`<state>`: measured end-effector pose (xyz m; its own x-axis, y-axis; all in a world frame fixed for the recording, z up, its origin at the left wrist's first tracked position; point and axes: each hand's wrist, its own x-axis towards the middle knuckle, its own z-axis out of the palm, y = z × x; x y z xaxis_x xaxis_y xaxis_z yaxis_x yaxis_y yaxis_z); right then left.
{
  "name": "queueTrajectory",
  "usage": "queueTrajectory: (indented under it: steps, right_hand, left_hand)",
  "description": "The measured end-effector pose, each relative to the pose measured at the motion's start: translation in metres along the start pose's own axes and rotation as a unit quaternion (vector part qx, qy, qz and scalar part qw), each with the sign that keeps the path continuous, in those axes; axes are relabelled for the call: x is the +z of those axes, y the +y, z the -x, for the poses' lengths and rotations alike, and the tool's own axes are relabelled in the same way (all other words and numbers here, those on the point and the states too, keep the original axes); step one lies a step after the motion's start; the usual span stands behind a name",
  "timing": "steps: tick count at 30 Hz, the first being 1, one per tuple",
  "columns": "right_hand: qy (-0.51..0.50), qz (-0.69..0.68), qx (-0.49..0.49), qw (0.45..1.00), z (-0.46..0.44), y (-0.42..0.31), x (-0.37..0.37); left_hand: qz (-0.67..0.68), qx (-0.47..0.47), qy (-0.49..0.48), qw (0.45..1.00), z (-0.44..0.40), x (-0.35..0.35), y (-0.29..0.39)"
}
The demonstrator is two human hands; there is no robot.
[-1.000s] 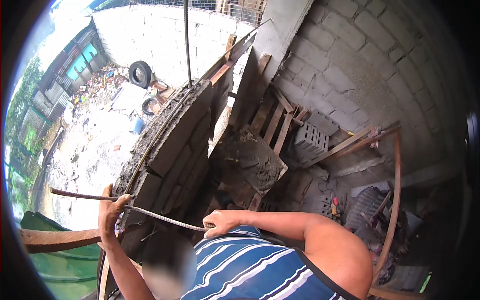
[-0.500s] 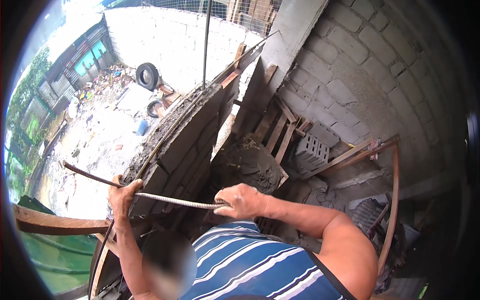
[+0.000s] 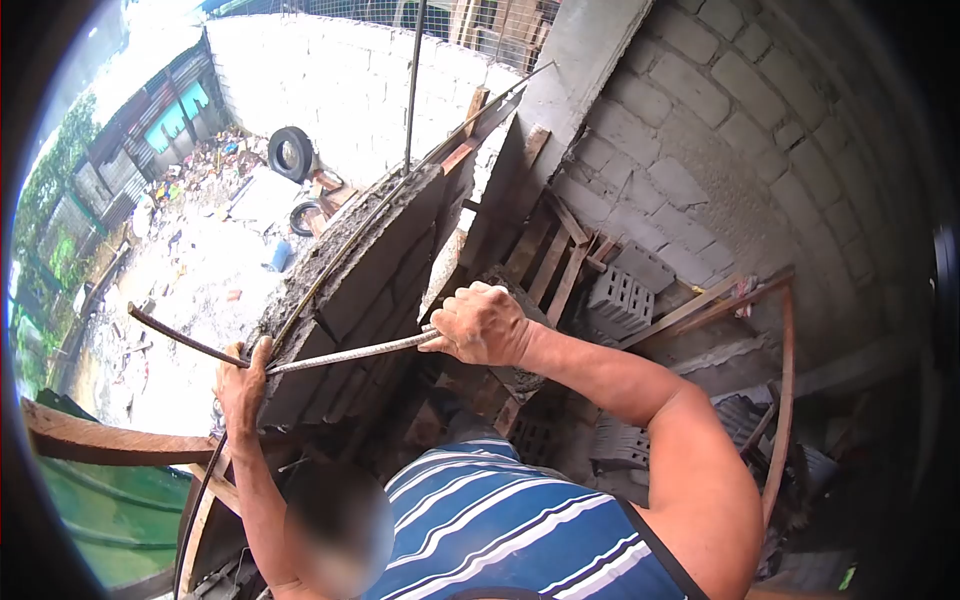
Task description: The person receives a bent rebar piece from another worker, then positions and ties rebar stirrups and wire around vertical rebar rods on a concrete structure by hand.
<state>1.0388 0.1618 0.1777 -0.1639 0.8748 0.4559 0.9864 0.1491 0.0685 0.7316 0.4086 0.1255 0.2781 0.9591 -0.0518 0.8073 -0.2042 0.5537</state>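
A ribbed steel bar point(image 3: 345, 353) crosses in front of me above the top of a rough block wall point(image 3: 350, 260). My left hand point(image 3: 240, 385) is closed around its middle, at the wall's near end, with the thumb up. My right hand point(image 3: 482, 325) is wrapped around the bar's right end in a fist. The bar shows a shallow V at my left hand, both sides rising from it. A long thin rod point(image 3: 340, 255) lies along the wall's top and runs down to my left hand; whether my fingers also hold it, I cannot tell.
An upright bar point(image 3: 415, 90) stands out of the wall. Hollow blocks point(image 3: 622, 290) and planks point(image 3: 555, 265) lie below on the right, beside a block wall point(image 3: 720, 150). Beyond the wall, tyres point(image 3: 290, 153) lie on littered ground. A curved wooden beam point(image 3: 120, 438) is at the left.
My right hand has moved up and slightly right, raising the bar's right side. The bar now angles upward from my left hand, which has stayed nearly in place, its thumb now pointing up.
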Motion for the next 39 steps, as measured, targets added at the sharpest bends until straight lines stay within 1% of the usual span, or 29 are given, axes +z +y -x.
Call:
queueTrajectory:
  steps: [2,3,7,9,13,15,17,18,19,20,21,22,23,24,26,27,28,29,30,31,33,34,35,36,38,39]
  right_hand:
    - [0.009,0.001,0.005,1.0,0.005,-0.008,0.0]
    - [-0.001,-0.019,0.021,1.0,0.01,-0.013,0.003]
    - [-0.024,-0.054,0.084,0.995,0.043,-0.039,0.025]
    - [-0.011,-0.092,0.126,0.988,0.055,-0.056,0.032]
    - [0.018,-0.137,0.169,0.976,0.072,-0.074,0.047]
    - [0.018,-0.143,0.169,0.975,0.083,-0.078,0.058]
    - [0.032,-0.205,0.161,0.965,0.091,-0.086,0.065]
    - [-0.011,-0.238,0.167,0.957,0.096,-0.088,0.063]
    - [-0.011,-0.239,0.167,0.956,0.099,-0.089,0.062]
    - [-0.009,-0.266,0.158,0.951,0.099,-0.09,0.057]
    - [-0.005,-0.293,0.149,0.944,0.098,-0.092,0.053]
    - [-0.008,-0.279,0.128,0.952,0.098,-0.089,0.049]
    - [-0.007,-0.28,0.129,0.951,0.096,-0.083,0.044]
    - [0.0,-0.239,0.119,0.964,0.092,-0.077,0.039]
    - [0.026,-0.152,0.114,0.981,0.08,-0.064,0.03]
    - [0.045,-0.125,0.111,0.985,0.071,-0.055,0.029]
    - [0.043,-0.092,0.121,0.987,0.062,-0.048,0.025]
    - [0.061,-0.064,0.115,0.989,0.049,-0.041,0.015]
    - [0.074,-0.061,0.106,0.99,0.043,-0.034,0.017]
    - [0.041,-0.046,0.105,0.993,0.036,-0.032,0.013]
    - [0.024,-0.039,0.072,0.996,0.033,-0.027,0.009]
    - [0.019,-0.043,0.068,0.997,0.032,-0.025,0.008]
    - [0.012,-0.044,0.065,0.997,0.03,-0.025,0.008]
    - [0.012,-0.053,0.06,0.997,0.029,-0.027,0.008]
    - [0.009,-0.091,0.112,0.989,0.028,-0.029,0.007]
    - [0.008,-0.09,0.112,0.99,0.03,-0.033,0.01]
  left_hand:
    - [0.012,-0.014,-0.007,1.0,-0.001,0.0,-0.001]
    - [0.014,-0.016,-0.009,1.0,0.0,0.001,-0.002]
    - [0.009,0.018,-0.024,1.0,-0.001,-0.005,-0.01]
    - [0.06,0.067,-0.078,0.993,-0.004,-0.01,-0.026]
    - [0.117,0.063,-0.13,0.983,-0.004,-0.018,-0.031]
    - [0.121,0.078,-0.13,0.981,-0.003,-0.02,-0.03]
    - [0.124,0.087,-0.129,0.98,0.0,-0.025,-0.026]
    - [0.138,0.065,-0.146,0.978,0.002,-0.029,-0.019]
    - [0.151,0.042,-0.163,0.974,0.003,-0.032,-0.016]
    - [0.146,0.081,-0.151,0.974,-0.002,-0.028,-0.021]
    - [0.144,0.081,-0.151,0.975,-0.003,-0.027,-0.025]
    - [0.163,0.075,-0.159,0.971,-0.003,-0.025,-0.028]
    - [0.181,0.07,-0.168,0.967,-0.001,-0.027,-0.026]
    - [0.179,0.07,-0.168,0.967,-0.006,-0.022,-0.031]
    - [0.128,0.098,-0.139,0.977,-0.018,-0.012,-0.05]
    - [0.113,0.103,-0.142,0.978,-0.015,-0.018,-0.042]
    - [0.109,0.081,-0.162,0.977,-0.011,-0.023,-0.032]
    - [0.105,0.057,-0.18,0.976,-0.006,-0.031,-0.023]
    - [0.107,0.072,-0.172,0.977,-0.006,-0.031,-0.025]
    - [0.109,0.087,-0.165,0.976,-0.008,-0.026,-0.031]
    - [0.1,0.089,-0.143,0.981,-0.01,-0.023,-0.038]
    - [0.103,0.112,-0.137,0.979,-0.013,-0.021,-0.044]
    - [0.13,0.084,-0.157,0.975,-0.01,-0.029,-0.032]
    - [0.125,0.08,-0.15,0.978,-0.01,-0.028,-0.03]
    - [0.121,0.075,-0.142,0.98,-0.006,-0.029,-0.035]
    - [0.1,0.082,-0.131,0.983,-0.006,-0.029,-0.035]
